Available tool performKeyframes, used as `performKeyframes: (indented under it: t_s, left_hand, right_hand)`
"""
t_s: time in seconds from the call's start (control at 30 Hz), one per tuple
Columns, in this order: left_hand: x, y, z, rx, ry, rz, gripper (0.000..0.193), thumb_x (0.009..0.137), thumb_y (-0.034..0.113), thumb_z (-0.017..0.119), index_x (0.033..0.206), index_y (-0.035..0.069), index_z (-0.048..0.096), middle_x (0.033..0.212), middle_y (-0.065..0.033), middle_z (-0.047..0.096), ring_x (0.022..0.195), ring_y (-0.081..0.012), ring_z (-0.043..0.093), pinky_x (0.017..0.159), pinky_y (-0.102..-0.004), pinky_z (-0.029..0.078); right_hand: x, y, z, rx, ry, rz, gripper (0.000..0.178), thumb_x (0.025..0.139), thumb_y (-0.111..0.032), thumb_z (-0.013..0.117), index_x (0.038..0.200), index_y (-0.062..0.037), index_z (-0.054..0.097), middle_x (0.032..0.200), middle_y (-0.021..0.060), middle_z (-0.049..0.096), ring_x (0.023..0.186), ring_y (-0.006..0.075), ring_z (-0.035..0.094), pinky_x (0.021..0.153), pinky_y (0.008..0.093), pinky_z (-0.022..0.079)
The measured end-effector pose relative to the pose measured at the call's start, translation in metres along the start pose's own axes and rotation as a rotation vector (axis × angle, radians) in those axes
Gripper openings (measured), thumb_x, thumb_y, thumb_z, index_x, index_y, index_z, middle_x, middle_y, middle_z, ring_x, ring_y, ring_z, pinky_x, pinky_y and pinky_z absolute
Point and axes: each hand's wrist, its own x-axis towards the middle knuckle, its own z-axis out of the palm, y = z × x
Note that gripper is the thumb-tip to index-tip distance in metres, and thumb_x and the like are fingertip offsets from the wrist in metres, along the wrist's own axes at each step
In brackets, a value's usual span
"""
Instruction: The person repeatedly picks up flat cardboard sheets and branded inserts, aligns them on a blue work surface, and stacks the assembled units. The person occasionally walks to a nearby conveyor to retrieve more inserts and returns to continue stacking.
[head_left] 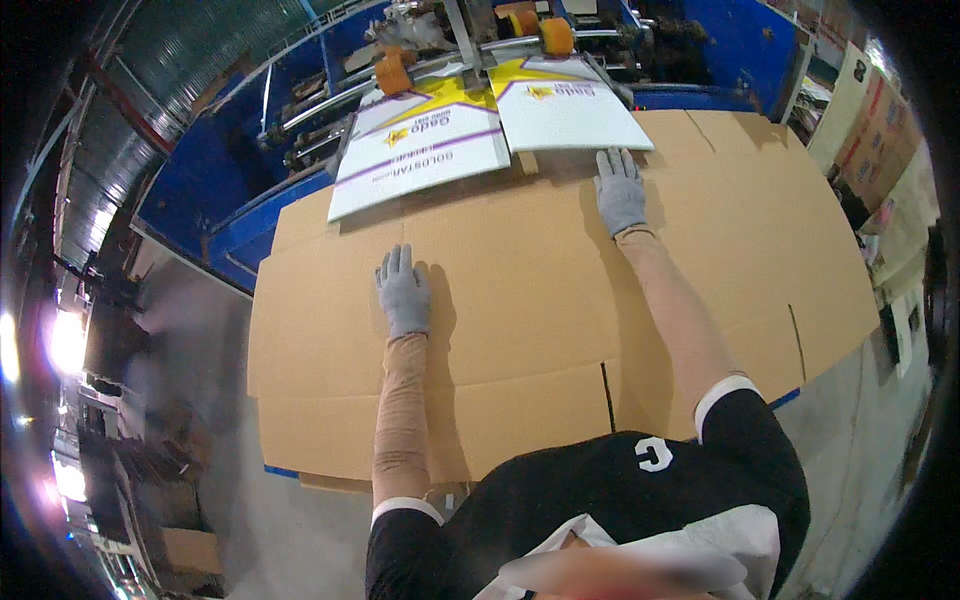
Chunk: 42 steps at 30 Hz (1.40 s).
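A large flat brown cardboard sheet (510, 290) with slots and crease lines spreads out in front of me. My left hand (403, 292), in a grey glove, is over its left middle with the fingers stretched out. Farther off, my right hand (620, 192), gloved alike, has its fingers extended toward the near edge of a printed white board. That printed board (575, 115) carries yellow and purple print and comes out of the machine. Left of it, another printed board (430, 165) overlaps the far part of the cardboard. Neither hand holds anything.
A blue machine (240, 225) with metal shafts and orange rollers (556, 36) stands at the far side. Stacked printed cartons (880, 140) are at the right. Grey floor (270, 540) shows at the lower left, with a brown box (190, 551) on it.
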Motion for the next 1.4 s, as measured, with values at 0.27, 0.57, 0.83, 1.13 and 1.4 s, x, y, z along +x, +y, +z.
performKeyframes:
  t_s: [0.27, 0.57, 0.83, 1.13, 1.4]
  left_hand:
    - [-0.053, 0.015, -0.057, -0.223, 0.192, -0.004, 0.037, 0.085, 0.01, 0.058, 0.121, 0.001, 0.057, 0.124, -0.018, 0.058, 0.118, -0.0354, 0.052, 0.1, -0.0438, 0.042]
    - [-0.143, -0.079, -0.129, 0.019, 0.428, -0.71, 0.053, 0.087, 0.025, 0.06, 0.131, -0.003, 0.048, 0.133, -0.0236, 0.05, 0.125, -0.0377, 0.046, 0.103, -0.0413, 0.038]
    - [-0.2, -0.126, -0.15, 0.086, 0.182, -1.244, 0.084, 0.081, 0.049, 0.059, 0.138, -0.006, 0.035, 0.142, -0.0323, 0.033, 0.135, -0.0428, 0.029, 0.109, -0.0501, 0.025]
    - [-0.197, -0.146, -0.151, 0.016, 0.368, -1.342, 0.07, 0.081, 0.039, 0.063, 0.132, -0.006, 0.045, 0.134, -0.0242, 0.048, 0.125, -0.0376, 0.045, 0.106, -0.0487, 0.031]
    - [-0.248, -0.189, -0.175, -1.579, 1.13, -0.984, 0.02, 0.085, 0.01, 0.058, 0.105, 0.005, 0.059, 0.108, -0.0081, 0.062, 0.101, -0.0246, 0.06, 0.088, -0.0389, 0.049]
  right_hand:
    - [-0.032, -0.006, -0.033, 0.122, -0.12, -0.028, 0.038, 0.09, -0.024, 0.052, 0.125, -0.0088, 0.055, 0.137, 0.0136, 0.048, 0.127, 0.0339, 0.043, 0.104, 0.045, 0.035]
    - [-0.108, 0.008, -0.126, 0.298, -0.134, -0.419, 0.02, 0.085, -0.015, 0.058, 0.102, -0.0048, 0.063, 0.118, 0.0177, 0.057, 0.116, 0.0397, 0.049, 0.099, 0.0463, 0.041]
    - [-0.142, 0.005, -0.164, 0.434, -0.237, -0.17, 0.025, 0.088, -0.016, 0.057, 0.108, -0.0007, 0.061, 0.13, 0.0232, 0.051, 0.124, 0.0422, 0.044, 0.103, 0.0475, 0.037]
    - [-0.137, 0.01, -0.151, 0.474, -0.335, -0.191, 0.028, 0.089, -0.017, 0.056, 0.11, 0.0002, 0.061, 0.128, 0.0218, 0.053, 0.124, 0.0403, 0.044, 0.103, 0.0445, 0.037]
    - [-0.138, 0.008, -0.144, 0.446, -0.353, -0.21, 0.029, 0.09, -0.018, 0.054, 0.111, 0.0011, 0.06, 0.127, 0.0208, 0.054, 0.122, 0.0385, 0.046, 0.104, 0.0444, 0.037]
